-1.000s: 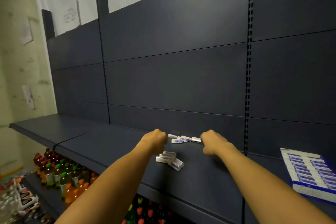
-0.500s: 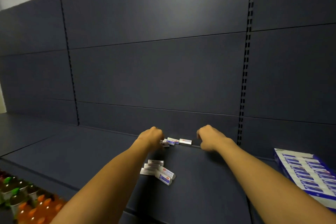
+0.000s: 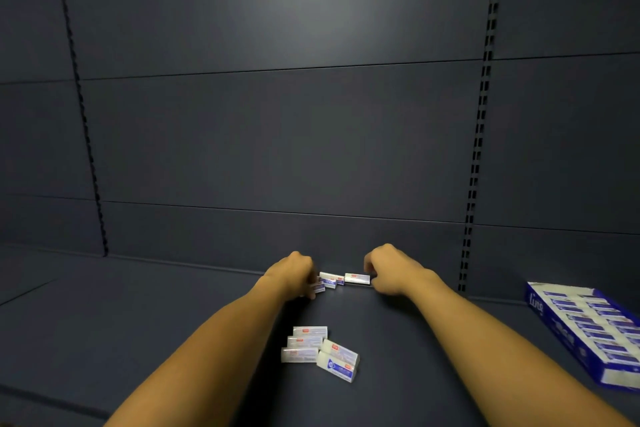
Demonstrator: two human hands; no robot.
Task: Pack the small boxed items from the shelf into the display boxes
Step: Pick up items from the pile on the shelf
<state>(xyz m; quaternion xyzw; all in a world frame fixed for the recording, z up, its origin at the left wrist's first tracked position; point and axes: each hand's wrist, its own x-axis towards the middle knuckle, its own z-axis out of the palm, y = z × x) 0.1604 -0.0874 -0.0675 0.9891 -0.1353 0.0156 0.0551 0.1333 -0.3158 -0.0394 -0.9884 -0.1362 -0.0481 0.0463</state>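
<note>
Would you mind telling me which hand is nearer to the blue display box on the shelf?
Right. The right hand is at the shelf's back, well left of the display box; the left hand is further left.

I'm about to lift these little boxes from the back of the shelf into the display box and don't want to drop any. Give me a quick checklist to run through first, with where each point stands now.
1. Left hand has a grip on the small boxes at the back: ok, fingers curled round the left end of the row.
2. Right hand pinches the rightmost box: ok.
3. How many boxes the left hand holds: cannot tell, hand hides them.
4. Display box within sight, on the shelf to the right: ok.
5. Free slot in the display box: cannot tell, its rows look full.
6. Loose pile near the front collected: not ok, untouched on the shelf.
</note>
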